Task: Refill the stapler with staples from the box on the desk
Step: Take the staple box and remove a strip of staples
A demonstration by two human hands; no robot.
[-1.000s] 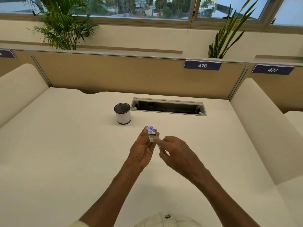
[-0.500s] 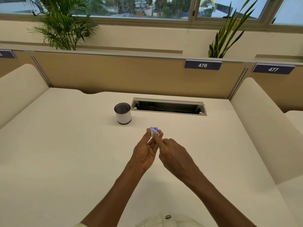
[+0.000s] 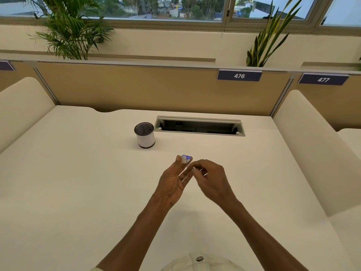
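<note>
- Head view, the hands: the person's left hand [image 3: 172, 184] is raised over the middle of the cream-white desk top [image 3: 78, 182], palm turned toward the right, with the small white-and-blue cardboard staple box [image 3: 186, 158] pinched at the tips of its thumb and forefinger; the other fingers are spread loosely below it.
- Head view, the other hand: the right hand [image 3: 212, 180] sits just right of the box, its fingertips curled together close to the box's near end. A thin pale sliver shows between them and the box, possibly a strip of staples or the box's inner tray; the blur makes it too small to be sure, and whether this hand grips anything cannot be told.
- Head view, the surroundings: a white cylindrical pen cup with a black mesh rim [image 3: 145, 135] stands farther back and slightly left, beside a long grey cable slot [image 3: 199, 126] set in the desk. No stapler is in sight.
- Step in hand: this looks like getting staples out of the box, an early part of the refill.
- Next move: it probably calls for a light two-finger pull on one strip while the left hand keeps the box steady, then finding and opening the stapler, which is out of frame.
</note>
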